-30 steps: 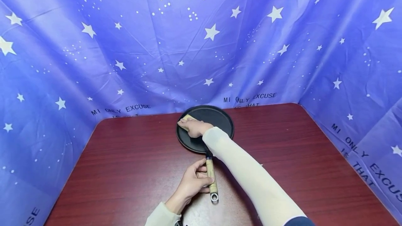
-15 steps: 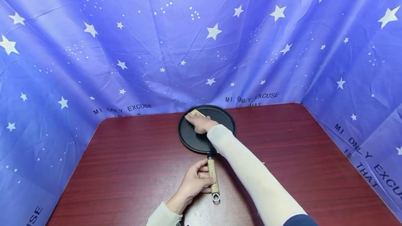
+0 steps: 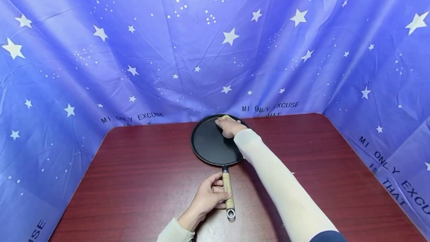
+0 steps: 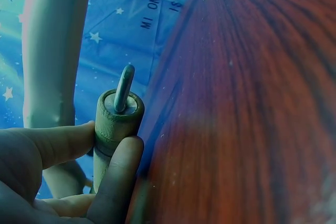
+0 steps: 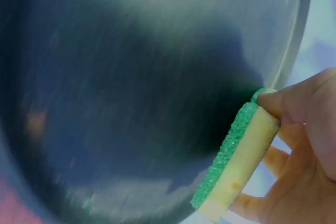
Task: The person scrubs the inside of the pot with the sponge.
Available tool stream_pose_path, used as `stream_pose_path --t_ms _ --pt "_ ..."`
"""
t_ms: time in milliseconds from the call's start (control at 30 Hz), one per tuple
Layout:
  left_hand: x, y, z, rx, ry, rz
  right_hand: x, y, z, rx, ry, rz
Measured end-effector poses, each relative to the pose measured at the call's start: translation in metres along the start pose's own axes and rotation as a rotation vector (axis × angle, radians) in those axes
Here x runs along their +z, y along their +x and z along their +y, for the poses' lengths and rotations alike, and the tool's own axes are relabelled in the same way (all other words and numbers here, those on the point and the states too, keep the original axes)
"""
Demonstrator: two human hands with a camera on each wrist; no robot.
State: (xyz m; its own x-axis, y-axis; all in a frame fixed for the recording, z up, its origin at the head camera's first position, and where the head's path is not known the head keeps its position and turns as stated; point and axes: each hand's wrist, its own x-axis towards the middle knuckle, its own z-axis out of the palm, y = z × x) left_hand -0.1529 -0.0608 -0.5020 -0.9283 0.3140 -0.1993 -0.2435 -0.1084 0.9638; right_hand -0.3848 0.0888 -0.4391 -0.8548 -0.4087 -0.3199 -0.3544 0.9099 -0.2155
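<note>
- Round black flat pan (image 3: 211, 145), just one, is sat on the dark red wooden table (image 3: 141, 182) near the far edge.
- Its wooden handle (image 3: 227, 189) is gripped by the left hand (image 3: 206, 197).
- One yellow-and-green sponge (image 5: 236, 156) is pinched by the right hand (image 3: 230, 126) and pressed at the pan's far rim.

Dark red wood-grain table (image 3: 141, 182); flat black pan (image 3: 209, 145) lay at twelve o'clock (wooden handle (image 3: 227, 189) toward six).

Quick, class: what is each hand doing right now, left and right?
Left hand: closed round the pan handle, holding it.
Right hand: closed on the sponge, pressing it to the black pan.
</note>
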Motion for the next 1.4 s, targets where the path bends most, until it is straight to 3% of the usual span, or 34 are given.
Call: stream_pose_path --t_ms 233,567,1000,1400 --pt "0.0 0.001 0.001 0.003 0.006 0.005 -0.011 -0.018 0.018 0.027 -0.036 -0.058" --pt "0.001 -0.002 -0.002 -0.007 0.013 0.014 -0.008 -0.051 0.028 0.071 -0.028 -0.097" --pt "0.002 0.0 0.0 -0.002 0.014 0.008 -0.002 -0.079 0.021 0.112 -0.158 -0.111" --pt "0.002 0.0 -0.001 0.0 0.012 0.008 -0.001 -0.108 0.012 0.088 -0.129 -0.141"
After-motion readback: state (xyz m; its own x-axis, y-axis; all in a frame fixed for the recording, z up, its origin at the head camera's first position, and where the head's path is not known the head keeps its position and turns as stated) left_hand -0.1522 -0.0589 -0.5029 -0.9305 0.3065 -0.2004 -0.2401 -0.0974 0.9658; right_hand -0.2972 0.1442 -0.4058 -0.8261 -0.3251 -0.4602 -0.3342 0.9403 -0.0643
